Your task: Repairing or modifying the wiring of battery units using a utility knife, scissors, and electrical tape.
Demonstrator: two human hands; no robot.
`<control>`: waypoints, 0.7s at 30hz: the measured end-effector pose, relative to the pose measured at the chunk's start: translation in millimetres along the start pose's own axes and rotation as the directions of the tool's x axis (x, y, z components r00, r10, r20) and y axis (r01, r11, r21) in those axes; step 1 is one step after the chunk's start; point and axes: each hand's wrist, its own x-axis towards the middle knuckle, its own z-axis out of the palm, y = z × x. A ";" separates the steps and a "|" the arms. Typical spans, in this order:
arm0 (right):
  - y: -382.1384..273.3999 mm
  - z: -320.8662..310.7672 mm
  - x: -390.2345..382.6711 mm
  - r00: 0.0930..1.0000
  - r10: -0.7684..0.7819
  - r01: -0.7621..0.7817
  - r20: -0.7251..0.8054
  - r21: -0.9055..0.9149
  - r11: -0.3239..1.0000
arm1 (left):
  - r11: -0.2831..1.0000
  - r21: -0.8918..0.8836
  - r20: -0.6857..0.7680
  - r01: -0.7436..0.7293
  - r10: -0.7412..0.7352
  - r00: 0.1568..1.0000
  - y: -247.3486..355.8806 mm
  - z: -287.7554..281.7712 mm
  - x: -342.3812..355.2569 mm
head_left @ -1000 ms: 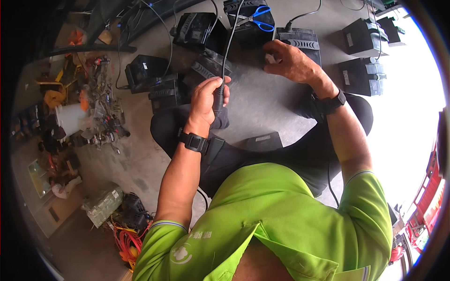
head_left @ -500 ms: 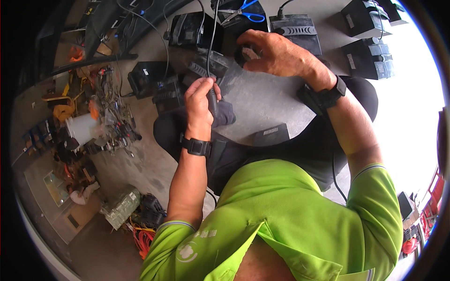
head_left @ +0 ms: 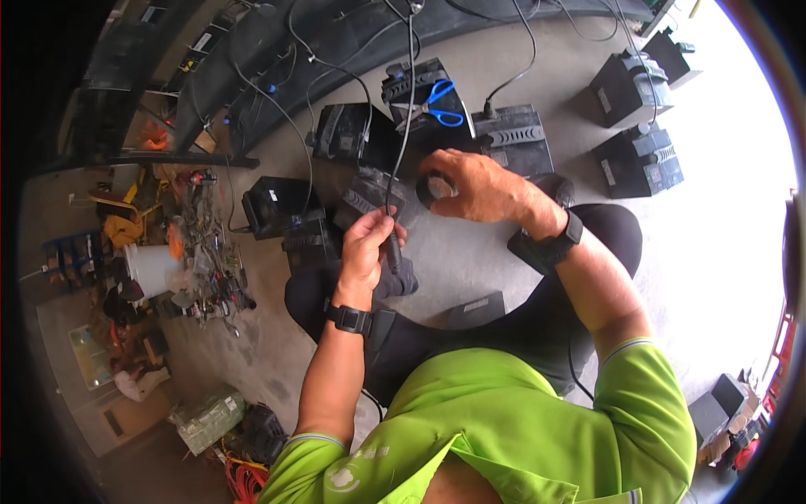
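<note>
Since the earlier frame, my right hand (head_left: 483, 189) has come nearer to my left hand (head_left: 368, 248). On my side of the scissors (head_left: 441, 109), the left grips the cable (head_left: 405, 141) near its thick end (head_left: 395, 254); the right curls around a dark roll (head_left: 438, 186), perhaps tape. Probably I am preparing to wrap; next calls for joining roll and cable.

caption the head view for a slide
Left hand holds a black cable, right hand a round object; blue-handled scissors lie beyond.
</note>
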 end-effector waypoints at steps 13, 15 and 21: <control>-6.4 -6.5 -2.5 1.000 0.019 -0.019 0.012 0.006 1.000 | 0.990 0.141 -0.173 0.013 0.012 0.985 4.7 -0.9 4.4; -6.0 -7.5 -1.4 1.000 0.009 -0.009 0.012 -0.002 1.000 | 0.973 0.230 -0.277 0.011 0.055 0.959 8.3 8.1 2.9; -9.2 -10.2 -2.3 1.000 0.013 -0.013 0.002 0.000 1.000 | 0.988 0.105 -0.243 -0.116 0.139 0.960 16.7 12.8 14.2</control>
